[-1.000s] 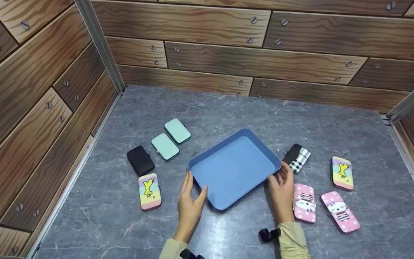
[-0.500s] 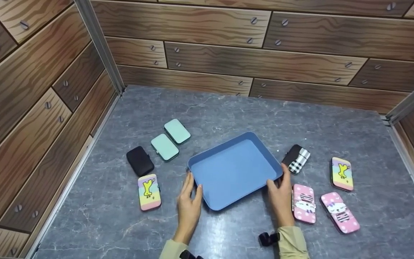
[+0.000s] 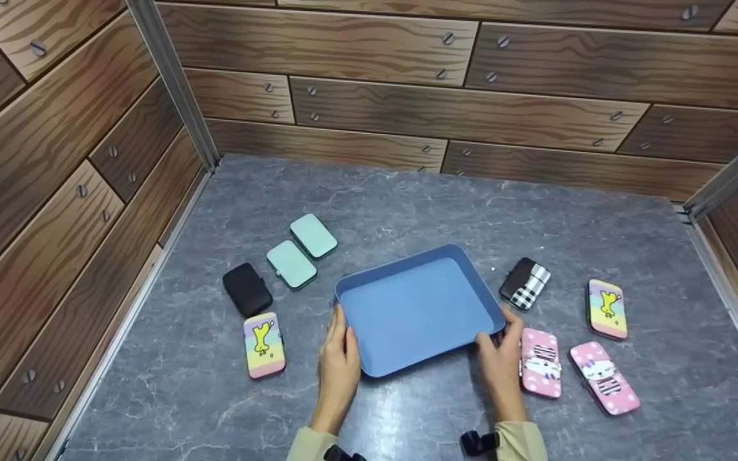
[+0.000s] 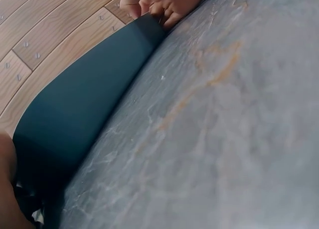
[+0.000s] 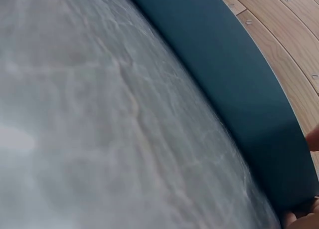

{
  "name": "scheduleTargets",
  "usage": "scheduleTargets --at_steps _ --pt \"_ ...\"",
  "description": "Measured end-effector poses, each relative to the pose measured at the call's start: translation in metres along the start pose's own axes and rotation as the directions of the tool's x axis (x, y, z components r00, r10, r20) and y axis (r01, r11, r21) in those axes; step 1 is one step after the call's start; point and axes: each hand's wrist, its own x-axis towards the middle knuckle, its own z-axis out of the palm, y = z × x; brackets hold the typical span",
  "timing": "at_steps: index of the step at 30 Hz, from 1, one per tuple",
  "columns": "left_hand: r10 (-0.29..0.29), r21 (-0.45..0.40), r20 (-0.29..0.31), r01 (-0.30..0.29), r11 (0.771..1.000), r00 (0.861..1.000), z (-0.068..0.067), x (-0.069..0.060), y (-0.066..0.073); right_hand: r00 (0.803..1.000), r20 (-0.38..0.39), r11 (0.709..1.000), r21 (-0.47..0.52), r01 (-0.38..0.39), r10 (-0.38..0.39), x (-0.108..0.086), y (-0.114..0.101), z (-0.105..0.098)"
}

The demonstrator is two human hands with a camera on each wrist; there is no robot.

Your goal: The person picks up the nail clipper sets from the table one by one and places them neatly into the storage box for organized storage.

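A blue rectangular tray [image 3: 420, 310] lies at an angle on the grey marbled surface in the head view, with nothing in it. At its left side my left hand [image 3: 338, 365] touches the outer wall, fingers mostly straight, thumb near the front left corner. My right hand [image 3: 502, 365] grips the front right corner, thumb on the front wall and fingers curled round the side. Close by the right hand lie a pink case with a cartoon animal [image 3: 541, 363] and a black case with a checked band [image 3: 525, 283]. The left wrist view shows the tray's outer wall [image 4: 94, 94] between both hands.
Left of the tray lie two mint cases [image 3: 292, 264] [image 3: 314, 235], a black case [image 3: 247, 289] and a pastel striped case [image 3: 264, 346]. Farther right are another striped case [image 3: 606, 308] and a second pink case [image 3: 603, 378]. Wood-patterned walls [image 3: 369, 102] enclose the back and sides.
The tray has turned clockwise as seen from above, its right corner coming nearer. My right hand has moved slightly toward me with it; the left thumb has drawn closer to its fingers.
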Motion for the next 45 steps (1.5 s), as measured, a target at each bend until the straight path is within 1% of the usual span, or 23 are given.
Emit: scheduleTargets --at_steps 4,7,11,16,19,21,23,25,27,30,32,35,38,39,43,45 --pt "0.036 0.034 -0.002 -0.036 0.999 0.999 0.000 0.005 -0.001 1.000 -0.014 0.999 -0.051 0.001 -0.002 -0.004 0.000 -0.002" --pt "0.041 0.053 0.003 -0.041 0.998 0.999 -0.002 0.009 -0.003 0.999 -0.039 0.993 -0.113 -0.019 0.014 -0.010 0.000 -0.001" --pt "0.046 0.055 0.020 -0.047 0.997 0.999 -0.005 0.015 -0.005 0.996 -0.086 0.986 -0.161 -0.036 0.022 -0.021 -0.001 0.003" --pt "0.062 0.029 0.057 -0.064 0.998 0.996 -0.009 0.023 -0.010 0.990 -0.141 0.993 -0.119 -0.025 0.008 -0.036 -0.002 0.010" --pt "0.054 0.021 0.068 -0.055 0.998 0.996 -0.012 0.027 -0.011 0.988 -0.153 0.996 -0.087 -0.014 0.001 -0.042 -0.003 0.013" --pt "0.041 0.020 0.077 -0.043 0.999 0.996 -0.013 0.029 -0.012 0.986 -0.167 0.996 -0.089 -0.021 0.006 -0.046 -0.004 0.015" --pt "0.023 0.001 0.095 -0.023 1.000 0.995 -0.015 0.031 -0.011 0.983 -0.183 0.996 -0.087 -0.032 0.015 -0.050 -0.005 0.017" --pt "-0.013 -0.024 0.114 0.016 1.000 0.993 -0.016 0.033 -0.010 0.979 -0.201 0.996 -0.079 -0.050 0.033 -0.054 -0.007 0.020" --pt "-0.060 -0.054 0.133 0.068 0.996 0.989 -0.017 0.036 -0.008 0.975 -0.214 0.996 -0.065 -0.068 0.053 -0.058 -0.009 0.022" --pt "-0.128 -0.097 0.154 0.144 0.985 0.980 -0.018 0.039 -0.004 0.971 -0.230 0.995 -0.058 -0.085 0.070 -0.066 -0.011 0.027" --pt "-0.158 -0.111 0.157 0.176 0.978 0.975 -0.016 0.041 -0.002 0.968 -0.240 0.995 -0.060 -0.085 0.068 -0.070 -0.011 0.029" --pt "-0.183 -0.099 0.131 0.197 0.975 0.974 -0.013 0.041 -0.002 0.965 -0.255 0.995 -0.062 -0.077 0.058 -0.074 -0.010 0.030" --pt "-0.187 -0.075 0.093 0.195 0.978 0.978 -0.011 0.040 -0.003 0.962 -0.264 0.996 -0.052 -0.078 0.062 -0.075 -0.010 0.031" --pt "-0.186 -0.079 0.083 0.192 0.978 0.979 -0.010 0.040 -0.004 0.962 -0.266 0.995 -0.053 -0.084 0.067 -0.076 -0.011 0.031" --pt "-0.169 -0.144 0.064 0.177 0.974 0.984 -0.008 0.043 -0.009 0.957 -0.279 0.993 -0.063 -0.099 0.077 -0.080 -0.012 0.032" --pt "-0.149 -0.187 0.058 0.158 0.970 0.987 -0.007 0.044 -0.013 0.955 -0.285 0.992 -0.068 -0.103 0.079 -0.081 -0.012 0.033"
